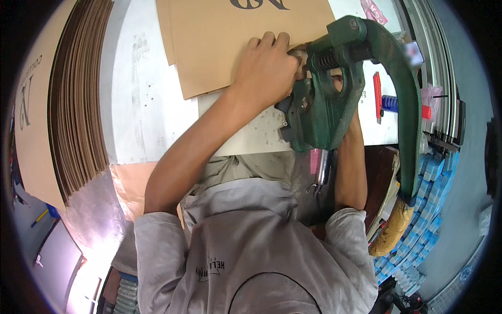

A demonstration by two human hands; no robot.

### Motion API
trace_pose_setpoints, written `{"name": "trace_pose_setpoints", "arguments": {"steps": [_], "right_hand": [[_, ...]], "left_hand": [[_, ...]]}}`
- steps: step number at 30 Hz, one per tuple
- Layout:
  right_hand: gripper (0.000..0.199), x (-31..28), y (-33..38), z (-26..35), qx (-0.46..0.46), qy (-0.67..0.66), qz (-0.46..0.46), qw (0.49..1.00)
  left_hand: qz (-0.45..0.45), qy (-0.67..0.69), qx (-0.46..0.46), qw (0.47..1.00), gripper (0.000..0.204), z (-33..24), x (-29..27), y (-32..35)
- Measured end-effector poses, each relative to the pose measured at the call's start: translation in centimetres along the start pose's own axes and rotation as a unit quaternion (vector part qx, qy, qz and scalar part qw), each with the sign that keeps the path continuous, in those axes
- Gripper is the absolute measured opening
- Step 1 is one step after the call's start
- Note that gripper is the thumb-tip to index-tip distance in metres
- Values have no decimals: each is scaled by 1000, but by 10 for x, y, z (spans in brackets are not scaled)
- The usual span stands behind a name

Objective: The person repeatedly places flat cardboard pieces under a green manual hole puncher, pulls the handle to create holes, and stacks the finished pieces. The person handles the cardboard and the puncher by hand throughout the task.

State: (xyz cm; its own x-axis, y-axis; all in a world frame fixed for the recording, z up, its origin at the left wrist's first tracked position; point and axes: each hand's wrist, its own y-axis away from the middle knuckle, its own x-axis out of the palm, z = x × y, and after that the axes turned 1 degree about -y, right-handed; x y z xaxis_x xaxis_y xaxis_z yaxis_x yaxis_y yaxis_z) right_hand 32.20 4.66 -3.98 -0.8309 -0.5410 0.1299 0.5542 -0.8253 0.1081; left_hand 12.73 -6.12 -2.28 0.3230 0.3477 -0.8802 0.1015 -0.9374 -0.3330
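My left hand (269,68) rests over a large brown card sheet (209,65), close against a green hand press (332,112). Its fingers are curled, and what they grip, if anything, is hidden beneath them. Behind the press, my right hand (337,83) shows only in a small part through a gap in the frame; its fingers are covered. The press has a coiled spring near its head and a long curved lever (413,110) that bends down on the right to a yellowish wrapped grip (393,227).
Many brown card sheets stand stacked (81,99) at the left of the white table (141,104). Right of the press lie a red cutter (377,97) and a blue cylindrical item (389,103). Blue-and-white packs (426,199) are piled at the right. A metal rod (322,167) hangs below the press.
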Motion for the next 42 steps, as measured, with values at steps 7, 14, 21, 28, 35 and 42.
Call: {"name": "trace_pose_setpoints", "arguments": {"steps": [7, 14, 21, 28, 35, 42], "right_hand": [[51, -34, 32, 131, -49, 391, -26, 919], [88, 12, 116, 104, -378, 653, 246, 609], [67, 22, 103, 189, -277, 207, 161, 924], [36, -148, 17, 70, 37, 366, -3, 930], [27, -125, 0, -2, -150, 579, -142, 789], [16, -72, 5, 15, -144, 436, -103, 883]], "left_hand": [[-12, -23, -12, 1000, 27, 4, 3, -1], [-1, 14, 1, 1000, 27, -3, 1, -3], [4, 31, 13, 999, 28, 0, -2, 0], [10, 15, 56, 998, 26, 2, 4, 9], [8, -36, 59, 998, 36, 20, -21, 51], [42, -143, 45, 988, 46, 60, -43, 75]]}}
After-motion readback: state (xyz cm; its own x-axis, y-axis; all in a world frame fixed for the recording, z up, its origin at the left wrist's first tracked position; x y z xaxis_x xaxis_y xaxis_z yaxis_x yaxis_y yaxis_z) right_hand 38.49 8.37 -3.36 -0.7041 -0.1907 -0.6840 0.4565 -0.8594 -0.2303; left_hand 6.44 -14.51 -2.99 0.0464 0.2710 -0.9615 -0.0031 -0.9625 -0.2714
